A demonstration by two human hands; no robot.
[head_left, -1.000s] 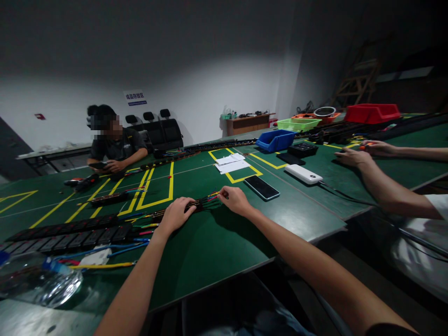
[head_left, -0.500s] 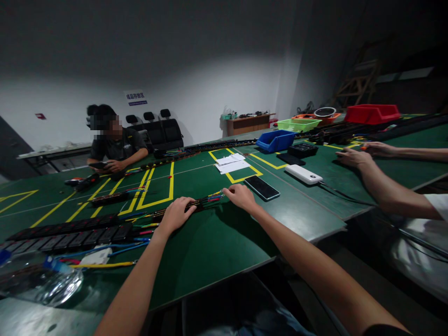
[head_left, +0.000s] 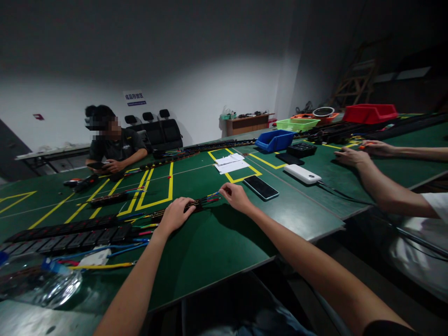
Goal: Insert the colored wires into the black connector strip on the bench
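A dark bundled wire harness (head_left: 198,204) lies on the green table, its thin coloured wires fanning out at the right end. My left hand (head_left: 176,214) rests over the bundle with the fingers curled around it, hiding part of it. Thumb and forefinger of my right hand (head_left: 235,196) pinch together at the tip of the coloured wires (head_left: 211,199). A blue wire reaches those fingertips; the exact contact is small and partly hidden. Just beyond my right hand lies a phone (head_left: 262,187) with a dark screen.
White papers (head_left: 231,164), a white power bank (head_left: 302,174) with a cable and a blue bin (head_left: 275,140) stand farther back. Black connector blocks (head_left: 70,240) and a plastic bottle (head_left: 52,282) are at left. A co-worker's hands (head_left: 360,154) work at right; another person (head_left: 114,144) sits opposite.
My right hand has shifted slightly left, its fingertips closing at the wire ends. My left hand stays on the harness. The view has moved very slightly.
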